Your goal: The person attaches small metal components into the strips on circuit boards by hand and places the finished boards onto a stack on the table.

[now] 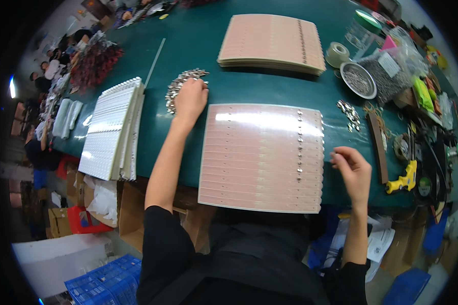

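My left hand [191, 98] reaches down at the right side of a pile of small shiny metal pieces [171, 96]. Its fingers are curled and closed, and their tips are hidden. Flat before me lies a pink sheet [249, 157] printed in long strips, with a scalloped right edge. A column of small metal pieces [300, 141] runs down its right part, ending above the lowest strips. Just off that edge hovers my right hand [353, 170], thumb and fingertips pinched together; whatever they may hold is too small to make out.
A stack of similar pink sheets [267, 40] lies at the back, white sheets [109, 129] at the left. On the right are a metal bowl [359, 80], another heap of metal pieces [348, 115], a tape roll [337, 54], a brown bar [376, 147] and a yellow glue gun [403, 179].
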Motion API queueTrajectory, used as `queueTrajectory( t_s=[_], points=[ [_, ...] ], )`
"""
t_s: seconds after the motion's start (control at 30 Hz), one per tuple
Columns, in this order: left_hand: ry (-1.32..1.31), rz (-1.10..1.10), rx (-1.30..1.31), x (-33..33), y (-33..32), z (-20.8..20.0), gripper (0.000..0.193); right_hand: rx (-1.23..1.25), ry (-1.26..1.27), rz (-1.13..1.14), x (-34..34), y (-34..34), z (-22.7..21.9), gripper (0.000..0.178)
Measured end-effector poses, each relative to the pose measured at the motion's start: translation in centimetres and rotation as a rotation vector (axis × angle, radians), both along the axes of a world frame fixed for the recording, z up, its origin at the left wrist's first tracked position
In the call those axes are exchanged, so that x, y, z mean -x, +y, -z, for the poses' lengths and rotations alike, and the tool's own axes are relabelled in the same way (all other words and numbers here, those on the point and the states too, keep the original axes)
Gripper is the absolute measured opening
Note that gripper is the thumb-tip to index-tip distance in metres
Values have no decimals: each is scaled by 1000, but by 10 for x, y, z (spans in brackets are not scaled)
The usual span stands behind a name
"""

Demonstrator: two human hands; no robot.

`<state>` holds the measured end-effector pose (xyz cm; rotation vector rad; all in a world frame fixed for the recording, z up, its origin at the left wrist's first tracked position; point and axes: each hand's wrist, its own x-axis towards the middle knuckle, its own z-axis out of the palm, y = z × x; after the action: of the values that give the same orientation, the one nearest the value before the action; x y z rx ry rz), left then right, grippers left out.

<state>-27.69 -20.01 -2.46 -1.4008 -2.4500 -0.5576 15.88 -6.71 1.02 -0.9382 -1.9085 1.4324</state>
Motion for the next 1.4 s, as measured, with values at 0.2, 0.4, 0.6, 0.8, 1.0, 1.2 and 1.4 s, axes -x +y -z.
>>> queueTrajectory(
  t_s=[0.2,0.4,0.6,0.8,1.0,1.2,1.4],
  points=[
    [-108,107,-158,-13,-11,-7,13,-436,-81,-194,12,-52,-8,15],
    [-769,242,-205,-96,-24,-38,15,-550,-113,-215,12,-62,3,13],
    [-978,429,-79,-150,-37,-52,17,-588,-122,-255,10,-66,7,13],
    [-1033,548,-38,-185,-40,-52,20,-680,-164,-274,13,-68,6,12],
    [-969,616,-13,-211,-39,-56,14,-770,-237,-304,11,-67,-1,11],
    [-946,642,-22,-225,-43,-50,14,-529,-172,-149,-1,-18,-12,7],
    [-960,650,-25,-248,-44,-47,15,-872,-447,302,-17,86,31,18]
  ],
)
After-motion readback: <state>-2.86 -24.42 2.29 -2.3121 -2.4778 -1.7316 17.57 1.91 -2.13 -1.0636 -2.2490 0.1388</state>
